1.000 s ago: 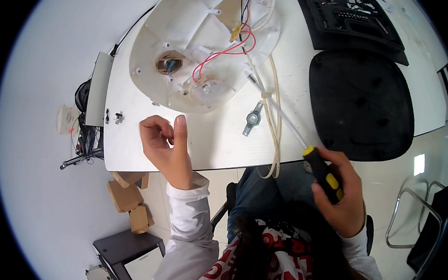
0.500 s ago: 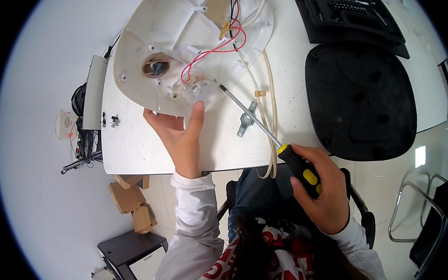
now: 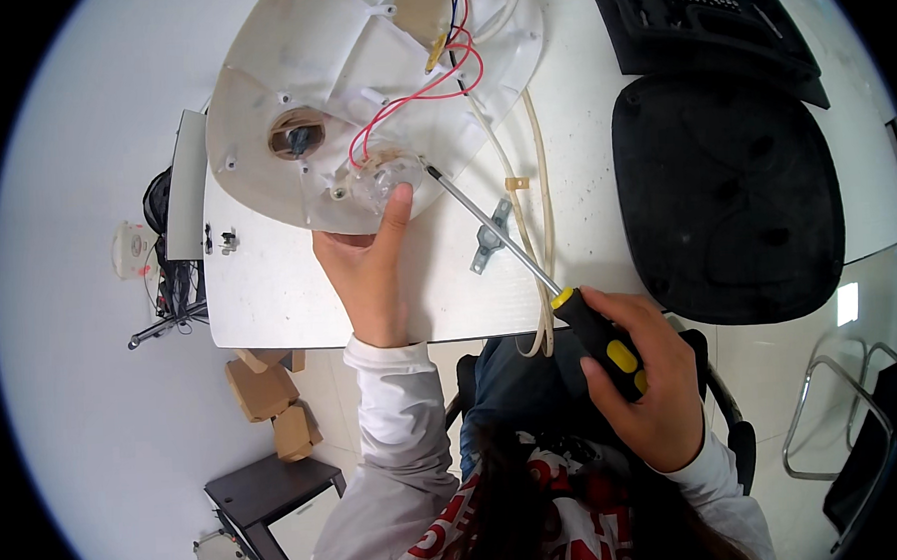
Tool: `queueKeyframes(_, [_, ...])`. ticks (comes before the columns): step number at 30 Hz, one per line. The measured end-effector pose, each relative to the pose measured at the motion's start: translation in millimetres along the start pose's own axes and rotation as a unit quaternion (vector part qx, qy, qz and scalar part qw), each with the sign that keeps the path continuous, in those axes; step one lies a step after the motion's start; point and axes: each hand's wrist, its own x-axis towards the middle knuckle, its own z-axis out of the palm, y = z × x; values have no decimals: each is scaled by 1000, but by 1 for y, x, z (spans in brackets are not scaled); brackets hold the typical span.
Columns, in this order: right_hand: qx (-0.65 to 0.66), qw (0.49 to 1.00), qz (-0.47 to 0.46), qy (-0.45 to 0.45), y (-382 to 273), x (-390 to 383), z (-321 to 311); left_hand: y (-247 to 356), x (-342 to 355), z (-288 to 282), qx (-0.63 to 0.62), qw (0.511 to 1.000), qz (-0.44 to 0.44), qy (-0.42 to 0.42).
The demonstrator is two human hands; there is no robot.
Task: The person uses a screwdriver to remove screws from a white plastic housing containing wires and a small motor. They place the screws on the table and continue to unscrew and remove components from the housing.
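A white plastic housing [image 3: 245, 99], its ribbed inside facing up, lies on the table's near left part. At its near edge sits a clear round plastic piece [image 3: 372, 189] with red wires [image 3: 401, 104] running from it. My left hand [image 3: 369, 283] grips the housing's rim, thumb on the clear piece, the other fingers mostly hidden underneath. My right hand [image 3: 656, 391] is closed round the black-and-yellow handle of a screwdriver [image 3: 593, 329]. Its tip is at the clear piece's right side; whether it sits in a screw I cannot tell. A dark knob [image 3: 300, 139] shows in a round opening.
A grey metal bracket [image 3: 481, 260] lies beneath the screwdriver shaft, beside a looped cream cable [image 3: 543, 186]. To the right are a black rounded panel [image 3: 725, 198] and an open black tool case [image 3: 718, 43]. Small dark parts [image 3: 228, 241] lie near the table's left edge.
The housing has shifted slightly left and away from me, tilting a little, with the clear piece. The screwdriver tip has followed it left. My left fingers have slid under the rim.
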Motion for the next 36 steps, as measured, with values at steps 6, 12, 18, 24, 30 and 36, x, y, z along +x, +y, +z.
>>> queueKeyframes(6, [-36,999,-14,20,-4,2,2,2,-2,3,-10,1000,-7,8])
queueKeyframes(12, [-246,969,-8,17,-18,-2,-4,-1,-2,-3,14,1000,-5,-12])
queueKeyframes(18, [-243,969,-2,49,-24,-1,3,0,-2,0,-4,1000,-5,-1])
queueKeyframes(24, [-232,967,-62,91,-13,-2,-2,0,-2,0,-11,1000,-10,7])
queueKeyframes(30, [-186,977,-37,100,-9,-2,5,1,-2,4,-11,1000,-7,3])
queueKeyframes(36, [-224,971,-24,72,-13,-2,-2,-1,-3,2,-4,1000,-4,8])
